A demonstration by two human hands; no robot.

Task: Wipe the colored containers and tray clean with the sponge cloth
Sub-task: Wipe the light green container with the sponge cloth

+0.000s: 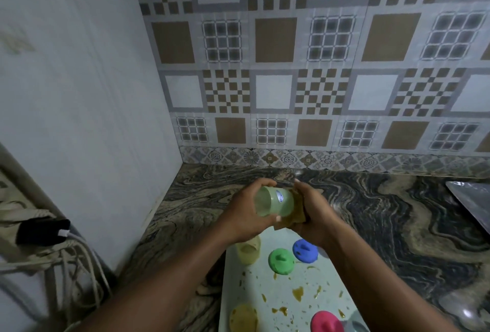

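My left hand (245,212) grips a pale green translucent container (274,201), held on its side above the counter. My right hand (315,215) presses a tan sponge cloth (293,219) against the container's right end. Below the hands lies a pale tray (238,286) smeared with brown stains. On the tray stand a yellowish container (248,252), a green lid (281,261), a blue lid (305,250), a yellow lid (243,318) and a pink lid (326,322).
The marbled dark countertop (384,225) runs back to a patterned tile wall (291,79). A white side panel (79,119) stands at the left, with cables and a black plug (45,231) beside it. A metal sheet edge (472,199) shows at the right.
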